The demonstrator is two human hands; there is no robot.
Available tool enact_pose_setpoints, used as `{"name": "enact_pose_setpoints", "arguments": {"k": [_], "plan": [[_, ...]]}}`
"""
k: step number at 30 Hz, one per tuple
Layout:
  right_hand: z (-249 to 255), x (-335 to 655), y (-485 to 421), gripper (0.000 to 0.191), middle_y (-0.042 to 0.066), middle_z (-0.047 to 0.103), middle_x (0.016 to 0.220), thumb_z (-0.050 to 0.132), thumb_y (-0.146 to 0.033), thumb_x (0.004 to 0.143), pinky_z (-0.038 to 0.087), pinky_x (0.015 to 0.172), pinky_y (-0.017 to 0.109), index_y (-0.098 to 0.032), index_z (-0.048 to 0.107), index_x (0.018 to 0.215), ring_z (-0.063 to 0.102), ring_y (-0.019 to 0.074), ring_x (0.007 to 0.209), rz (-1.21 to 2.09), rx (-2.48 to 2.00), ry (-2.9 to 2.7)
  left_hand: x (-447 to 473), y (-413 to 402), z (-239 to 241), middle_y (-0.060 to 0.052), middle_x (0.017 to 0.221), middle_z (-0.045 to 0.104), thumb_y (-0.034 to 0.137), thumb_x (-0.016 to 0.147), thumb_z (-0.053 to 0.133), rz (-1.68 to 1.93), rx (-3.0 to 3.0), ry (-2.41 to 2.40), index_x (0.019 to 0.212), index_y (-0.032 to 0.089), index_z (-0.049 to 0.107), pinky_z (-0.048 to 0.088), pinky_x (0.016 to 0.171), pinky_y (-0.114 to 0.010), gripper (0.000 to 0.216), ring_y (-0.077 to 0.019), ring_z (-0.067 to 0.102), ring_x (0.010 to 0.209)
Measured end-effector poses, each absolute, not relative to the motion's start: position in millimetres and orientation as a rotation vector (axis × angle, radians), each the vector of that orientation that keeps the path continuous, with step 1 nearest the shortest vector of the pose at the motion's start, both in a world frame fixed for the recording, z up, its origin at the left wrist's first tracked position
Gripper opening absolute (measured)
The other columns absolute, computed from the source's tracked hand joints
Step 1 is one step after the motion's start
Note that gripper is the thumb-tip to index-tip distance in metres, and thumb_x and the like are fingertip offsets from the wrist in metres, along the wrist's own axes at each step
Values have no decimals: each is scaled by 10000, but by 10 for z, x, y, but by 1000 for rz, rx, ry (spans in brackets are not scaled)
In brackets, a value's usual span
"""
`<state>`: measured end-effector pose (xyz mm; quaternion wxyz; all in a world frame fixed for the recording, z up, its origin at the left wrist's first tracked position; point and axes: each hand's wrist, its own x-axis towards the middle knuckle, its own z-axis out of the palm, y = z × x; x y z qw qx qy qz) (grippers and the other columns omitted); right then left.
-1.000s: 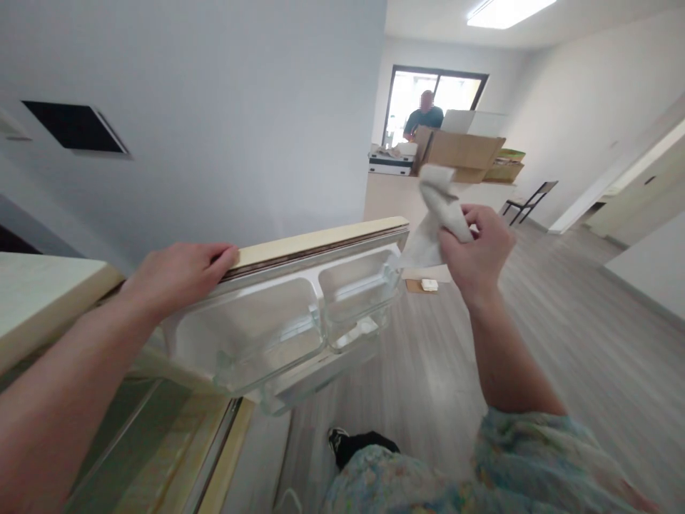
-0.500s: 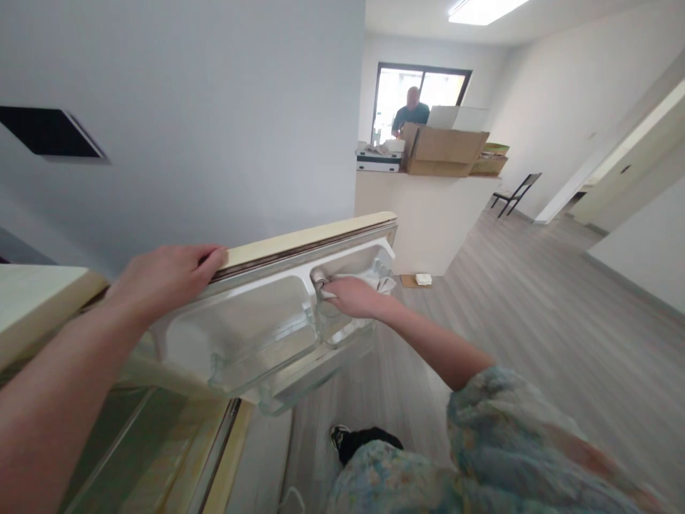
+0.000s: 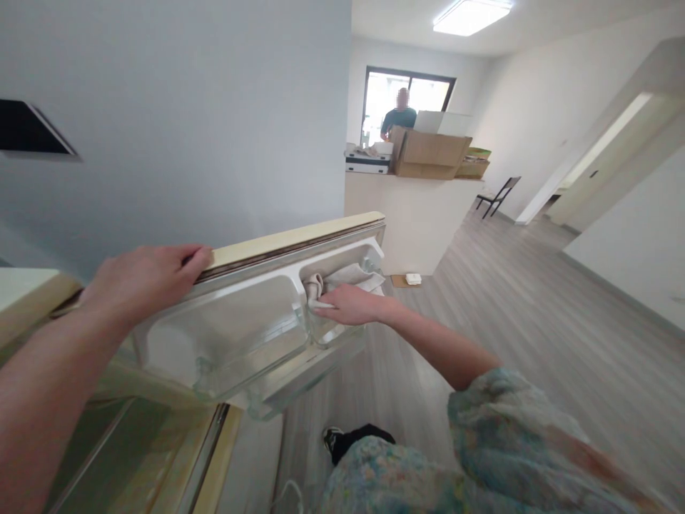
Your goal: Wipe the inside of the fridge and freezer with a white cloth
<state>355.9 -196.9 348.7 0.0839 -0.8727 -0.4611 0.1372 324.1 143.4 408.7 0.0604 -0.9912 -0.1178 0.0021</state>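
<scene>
The pale yellow refrigerator door stands swung open in front of me. My left hand is closed over its top edge, with the thumb on the near side and the other fingers mostly hidden. In the right section of the door's inner side, my right hand grips a whitish cloth, bunched at the fingertips and draped to the right. Clear door shelves run along the white inner panel. Below my left arm shows the open refrigerator interior.
Cardboard boxes stand on a counter ahead, with a person behind it. A dark chair is further right on the grey floor. A small white item rests on cardboard by the counter's base.
My right hand has shifted slightly downward with the cloth, and more of the cloth now shows above it. My left hand keeps its hold on the door. The view has turned slightly right.
</scene>
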Motion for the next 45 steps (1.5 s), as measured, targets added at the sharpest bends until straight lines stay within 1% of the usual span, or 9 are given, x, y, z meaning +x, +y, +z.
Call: {"name": "enact_pose_setpoints", "arguments": {"k": [8, 11, 15, 19, 23, 27, 34, 39, 45], "plan": [[3382, 3478, -2334, 530, 127, 763, 1008, 383, -529, 1104, 484, 798, 310, -168, 763, 1025, 720, 278, 960, 62, -3010, -712, 3241, 1451, 4059, -148, 1117, 724, 631, 976, 155, -42, -3014, -327, 1322, 304, 692, 476, 728, -444, 718, -407, 660, 977], [3224, 3246, -2005, 581, 107, 761, 982, 311, -551, 1114, 500, 785, 321, -184, 749, 1012, 718, 264, 925, 7, -2860, -864, 3244, 1448, 4063, -143, 1159, 721, 640, 970, 162, -25, -3018, -356, 1322, 316, 691, 479, 742, -446, 712, -408, 659, 1005], [2925, 2941, -1800, 496, 99, 759, 964, 369, -464, 1121, 512, 870, 363, -157, 726, 967, 702, 241, 930, -389, -2592, -990, 3259, 1475, 4055, -134, 1190, 719, 670, 964, 144, -19, -3019, -345, 1373, 333, 658, 470, 736, -433, 738, -403, 659, 1022], [2605, 2914, -2329, 338, 136, 701, 1306, 442, -299, 1110, 415, 1154, 420, -132, 663, 1302, 620, 220, 1274, -851, -2297, -1026, 3277, 1517, 4034, -139, 1183, 718, 674, 963, 110, -12, -3007, -331, 1365, 322, 656, 460, 726, -426, 764, -396, 661, 1019], [2266, 2995, -2732, 433, 159, 592, 1467, 433, -173, 1084, 397, 1214, 488, -141, 522, 1507, 485, 237, 1450, -1088, -2269, -733, 3263, 1493, 4036, -140, 1162, 716, 647, 967, 102, -17, -2995, -330, 1347, 316, 658, 450, 716, -423, 750, -396, 661, 1007], [1960, 2966, -2453, 416, 201, 513, 1507, 474, -161, 1050, 497, 1142, 483, -163, 594, 1449, 456, 271, 1459, -1026, -2210, -650, 3234, 1424, 4064, -150, 1104, 713, 621, 969, 108, -35, -2975, -335, 1314, 298, 672, 434, 692, -414, 735, -399, 662, 968], [2129, 2631, -1664, 253, 151, 685, 1109, 505, -257, 1059, 578, 902, 316, -142, 727, 1103, 674, 205, 1018, -727, -1931, -627, 3238, 1339, 4125, -158, 1111, 707, 581, 970, 131, -46, -2986, -382, 1191, 286, 696, 431, 699, -408, 675, -387, 655, 955], [2576, 2620, -1030, 377, 41, 666, 807, 439, -414, 1089, 543, 780, 287, -184, 645, 873, 646, 186, 792, -305, -1775, -270, 3235, 1329, 4137, -171, 1094, 711, 556, 974, 123, -53, -2978, -373, 1095, 269, 699, 435, 688, -410, 655, -387, 655, 923], [2861, 3048, -357, 231, 126, 667, 1111, 430, -262, 1078, 489, 1024, 353, -147, 630, 1067, 629, 227, 1103, -326, -1726, -195, 3204, 1317, 4138, -177, 1115, 721, 547, 979, 136, -70, -2995, -350, 1077, 266, 699, 435, 697, -418, 637, -396, 666, 946]]}}
